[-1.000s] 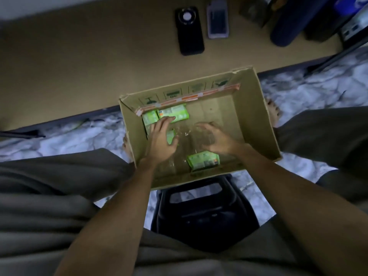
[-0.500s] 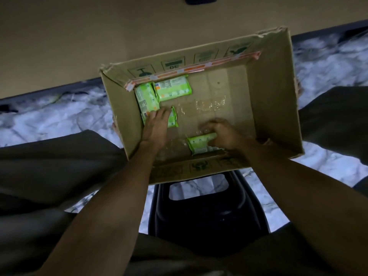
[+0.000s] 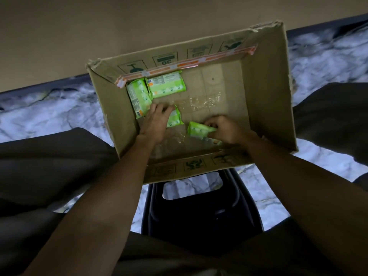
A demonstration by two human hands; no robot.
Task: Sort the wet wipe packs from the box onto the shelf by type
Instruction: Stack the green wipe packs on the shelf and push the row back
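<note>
Right now both hands work low inside the cardboard box (image 3: 264, 92). The right hand (image 3: 225, 129) curls its grip round a green pack (image 3: 199, 129) by the near wall, fingers pinching its crinkled end. The left hand (image 3: 157, 118) lies on a second pack (image 3: 175, 119) with fingers fairly straight — whether it has real hold cannot be told. Two more packs (image 3: 166, 86) sit in the far left corner. The risks are plain: a pinched end could slip in the lift, the loose clear film (image 3: 205, 101) on the box floor could drag up with a pack — and dim light could confuse the types.
</note>
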